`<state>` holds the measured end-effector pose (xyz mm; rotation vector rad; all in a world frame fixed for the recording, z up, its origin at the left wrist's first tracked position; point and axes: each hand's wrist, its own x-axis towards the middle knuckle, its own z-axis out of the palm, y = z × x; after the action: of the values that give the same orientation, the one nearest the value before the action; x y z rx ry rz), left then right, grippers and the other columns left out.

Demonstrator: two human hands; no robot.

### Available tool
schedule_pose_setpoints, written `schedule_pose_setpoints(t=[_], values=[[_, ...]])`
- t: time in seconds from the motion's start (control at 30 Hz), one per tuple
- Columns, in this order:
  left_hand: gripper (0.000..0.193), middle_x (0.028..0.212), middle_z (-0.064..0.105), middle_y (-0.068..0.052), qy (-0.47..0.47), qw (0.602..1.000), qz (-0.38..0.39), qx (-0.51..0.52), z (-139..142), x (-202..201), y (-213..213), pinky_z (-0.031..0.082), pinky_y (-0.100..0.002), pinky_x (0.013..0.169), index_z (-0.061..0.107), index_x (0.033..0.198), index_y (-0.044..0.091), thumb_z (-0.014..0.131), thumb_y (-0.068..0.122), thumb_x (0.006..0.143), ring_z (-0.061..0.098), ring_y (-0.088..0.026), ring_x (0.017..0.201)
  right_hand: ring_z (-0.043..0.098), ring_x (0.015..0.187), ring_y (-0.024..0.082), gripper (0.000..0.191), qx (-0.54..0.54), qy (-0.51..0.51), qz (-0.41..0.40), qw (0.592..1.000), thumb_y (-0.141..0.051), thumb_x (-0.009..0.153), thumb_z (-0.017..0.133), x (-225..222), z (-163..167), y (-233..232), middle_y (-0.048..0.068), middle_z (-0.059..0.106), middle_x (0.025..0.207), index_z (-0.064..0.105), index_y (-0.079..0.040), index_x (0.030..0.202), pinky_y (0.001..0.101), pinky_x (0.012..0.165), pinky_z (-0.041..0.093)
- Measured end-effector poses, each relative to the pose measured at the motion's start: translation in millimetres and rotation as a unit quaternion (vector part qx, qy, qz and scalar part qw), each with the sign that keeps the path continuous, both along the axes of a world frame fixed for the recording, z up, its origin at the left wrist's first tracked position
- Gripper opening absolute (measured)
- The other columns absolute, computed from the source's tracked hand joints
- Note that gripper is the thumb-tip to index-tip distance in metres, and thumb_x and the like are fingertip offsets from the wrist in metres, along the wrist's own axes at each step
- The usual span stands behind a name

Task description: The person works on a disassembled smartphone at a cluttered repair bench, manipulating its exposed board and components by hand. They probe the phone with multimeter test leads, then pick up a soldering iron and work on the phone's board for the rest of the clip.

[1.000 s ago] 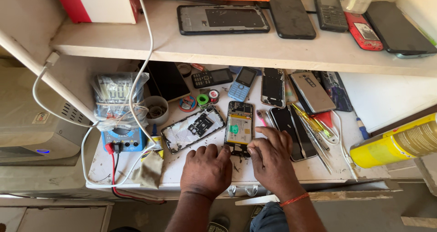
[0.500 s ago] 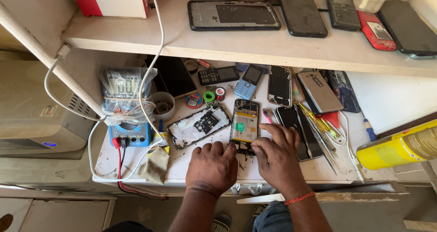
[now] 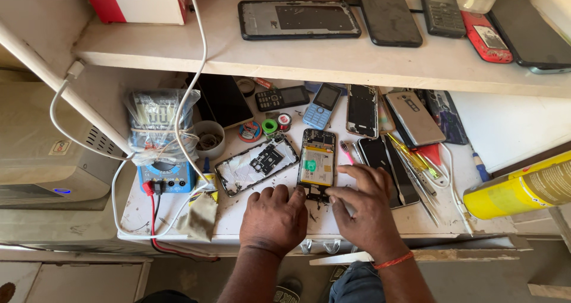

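Hands pin the opened phone [image 3: 317, 165] flat on the surface — left hand [image 3: 273, 218] bracing its bottom edge, right hand [image 3: 364, 208] spread just right of it, fingers pressing, neither gripping — probably steadying it.

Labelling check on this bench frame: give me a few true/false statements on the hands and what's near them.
1. Both hands touch the opened phone with the yellow battery. True.
2. The left hand holds a screwdriver. False: it holds no tool.
3. The blue multimeter lies left of the hands. True.
4. The yellow spray can stands upright. False: it lies on its side.
5. The right hand has an orange-red thread at its wrist. True.
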<state>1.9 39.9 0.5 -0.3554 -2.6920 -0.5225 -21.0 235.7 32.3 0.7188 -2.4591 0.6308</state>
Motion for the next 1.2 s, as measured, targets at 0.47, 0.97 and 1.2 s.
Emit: schedule_pose_setpoints(t=[0.47, 0.97, 1.2], values=[[0.032, 0.083, 0.066, -0.009, -0.023, 1.0, 0.004, -0.011, 0.7, -0.1, 2.0, 0.05, -0.047, 0.069, 0.071, 0.113, 0.014, 0.066, 0.026, 0.084, 0.065, -0.03, 0.077, 0.052, 0.126, 0.024, 0.025, -0.005, -0.019, -0.004, 1.0, -0.009, 0.072, 0.075, -1.4, -2.9, 5.9, 0.005, 0.064, 0.129, 0.084, -0.017, 0.094, 0.0436, 0.114, 0.029], [0.03, 0.083, 0.066, -0.009, -0.015, 1.0, 0.003, -0.012, 1.8, -0.3, 1.8, 0.05, -0.047, 0.068, 0.071, 0.112, 0.015, 0.066, 0.026, 0.084, 0.065, -0.03, 0.076, 0.051, 0.125, 0.025, 0.023, 0.005, -0.02, 0.003, 1.0, -0.009, 0.068, 0.075, 0.0, 0.5, 5.5, 0.004, 0.065, 0.129, 0.084, -0.018, 0.088, 0.046, 0.115, 0.026], [0.029, 0.082, 0.065, -0.008, -0.01, 1.0, 0.004, -0.008, 2.2, -1.2, 2.1, 0.049, -0.047, 0.068, 0.072, 0.111, 0.015, 0.065, 0.026, 0.084, 0.065, -0.03, 0.077, 0.058, 0.114, 0.024, 0.021, -0.073, 0.005, -0.004, 0.997, -0.012, 0.077, 0.076, -2.0, 4.7, 7.5, 0.007, 0.067, 0.12, 0.08, -0.011, 0.097, 0.0414, 0.103, 0.042]])
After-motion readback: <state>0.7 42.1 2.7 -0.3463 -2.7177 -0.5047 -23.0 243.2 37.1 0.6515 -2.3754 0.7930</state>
